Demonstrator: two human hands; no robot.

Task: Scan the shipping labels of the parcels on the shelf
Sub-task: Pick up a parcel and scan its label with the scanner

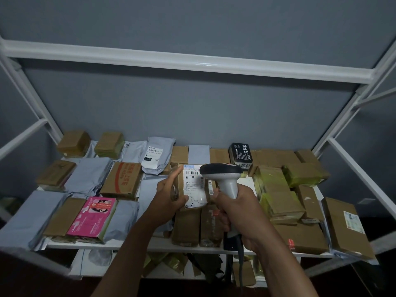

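Your left hand point(169, 195) holds a brown box point(192, 187) in the middle of the frame, fingers curled round it, tipping its white label point(194, 185) up so it can be read; your right hand point(237, 213) grips the scanner point(222, 174) tight, aimed at the label; the scanner's head hides the label's right edge; the print is too small to read.

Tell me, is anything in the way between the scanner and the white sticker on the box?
Nothing visible blocks it. The grey handheld scanner in the right hand points straight at the white shipping label on the brown cardboard parcel, which the left hand holds up.
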